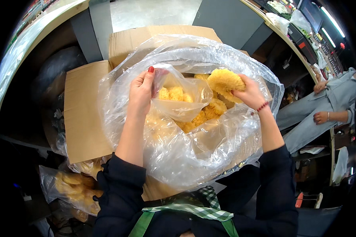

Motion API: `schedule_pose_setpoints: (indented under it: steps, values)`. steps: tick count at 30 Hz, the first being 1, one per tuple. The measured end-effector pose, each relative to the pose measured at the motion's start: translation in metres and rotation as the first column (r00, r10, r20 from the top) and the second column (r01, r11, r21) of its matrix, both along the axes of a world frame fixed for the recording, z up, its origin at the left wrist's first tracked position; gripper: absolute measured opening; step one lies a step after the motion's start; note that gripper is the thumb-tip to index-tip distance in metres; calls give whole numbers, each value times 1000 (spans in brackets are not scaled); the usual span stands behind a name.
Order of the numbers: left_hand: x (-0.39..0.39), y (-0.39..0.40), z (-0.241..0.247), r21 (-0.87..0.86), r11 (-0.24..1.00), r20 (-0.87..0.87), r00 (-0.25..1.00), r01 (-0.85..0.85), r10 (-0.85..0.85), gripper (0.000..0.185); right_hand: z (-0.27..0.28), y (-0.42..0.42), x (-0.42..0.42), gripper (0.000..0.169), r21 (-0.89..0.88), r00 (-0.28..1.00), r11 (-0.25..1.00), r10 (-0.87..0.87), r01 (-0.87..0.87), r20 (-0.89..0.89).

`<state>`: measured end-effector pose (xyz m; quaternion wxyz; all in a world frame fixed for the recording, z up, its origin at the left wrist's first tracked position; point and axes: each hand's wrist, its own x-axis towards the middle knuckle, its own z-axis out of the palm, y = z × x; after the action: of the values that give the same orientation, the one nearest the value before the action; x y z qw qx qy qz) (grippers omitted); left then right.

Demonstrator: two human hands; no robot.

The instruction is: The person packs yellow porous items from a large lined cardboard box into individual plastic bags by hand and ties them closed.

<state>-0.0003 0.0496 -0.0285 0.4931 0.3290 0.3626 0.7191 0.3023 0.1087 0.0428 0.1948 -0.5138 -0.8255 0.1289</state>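
Note:
My left hand [140,91] pinches the rim of a small clear plastic bag [182,110], whose mouth gapes. Inside it lie several yellow pieces [175,93]. To the right, my right hand [251,92] grips a rough, fluffy yellow clump [225,80], perhaps a dried food; its exact kind is unclear. Both hands are above an open cardboard box [87,115] lined with a large clear plastic bag [172,157]. More yellow clumps [212,109] show in the liner's opening, partly covered by the small bag and folds of plastic.
At lower left, clear bags of yellowish pieces [77,188] lie beside the box. A person in grey clothing [314,106] stands at right by a counter [284,40] bearing plastic bags and a dark device. Another counter edge [32,50] curves along the upper left.

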Motion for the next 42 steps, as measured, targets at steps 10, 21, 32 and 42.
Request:
schedule_pose_setpoints:
  steps: [10,21,32,42]
  values:
    - [0,-7,5,35,998,-230,972,60,-50,34,-20,-54,-88,48,223,923,913,371,-343,-101]
    - [60,-15,-2,495,857,-734,598,145,323,17,-112,-16,-152,34,407,936,844,303,-350,177]
    - [74,-29,5,396,910,-630,758,126,169,13,-109,-33,-136,32,523,869,707,285,-476,405]
    - [95,-29,-9,599,779,-697,599,183,395,10,-107,-33,-125,30,611,867,630,232,-480,442]
